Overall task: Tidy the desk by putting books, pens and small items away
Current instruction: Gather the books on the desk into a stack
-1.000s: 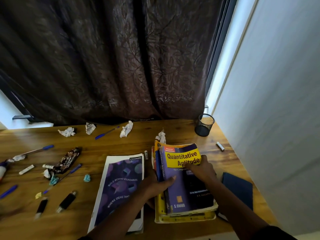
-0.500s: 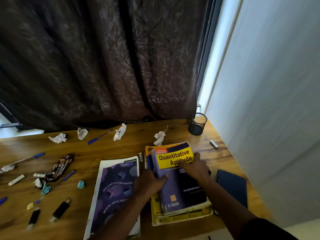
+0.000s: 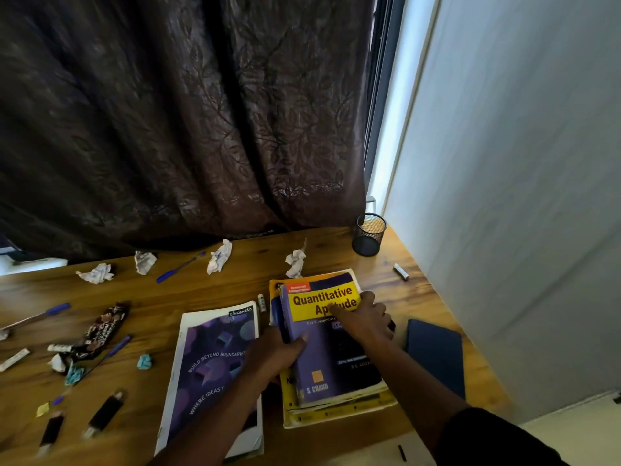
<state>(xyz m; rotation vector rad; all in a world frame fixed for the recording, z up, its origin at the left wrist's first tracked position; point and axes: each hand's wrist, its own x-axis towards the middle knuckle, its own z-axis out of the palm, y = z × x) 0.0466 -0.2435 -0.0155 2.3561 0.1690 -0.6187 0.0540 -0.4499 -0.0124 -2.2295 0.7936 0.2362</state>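
On the near right part of a wooden desk (image 3: 235, 287) sits a stack of books, and both hands are on the top one, a purple and yellow textbook (image 3: 331, 344) titled "Quantitative Aptitude". The left hand (image 3: 277, 353) grips its left edge, thumb curled onto the cover and fingers hidden beneath. The right hand (image 3: 364, 317) lies on the cover near the right edge, fingers bent over that side; how firmly it holds cannot be told. A yellow book (image 3: 336, 413) shows under the textbook. Just left of the stack lies a notebook (image 3: 208, 371) with a purple cover. Just right of it lies a dark blue book (image 3: 437, 351). A black mesh cup (image 3: 369, 234) stands at the far right corner. Crumpled papers (image 3: 219, 256), blue pens (image 3: 179, 267), a wrapper (image 3: 100, 331) and two black markers (image 3: 102, 415) are scattered over the left half. A dark curtain (image 3: 184, 112) hangs behind the desk.
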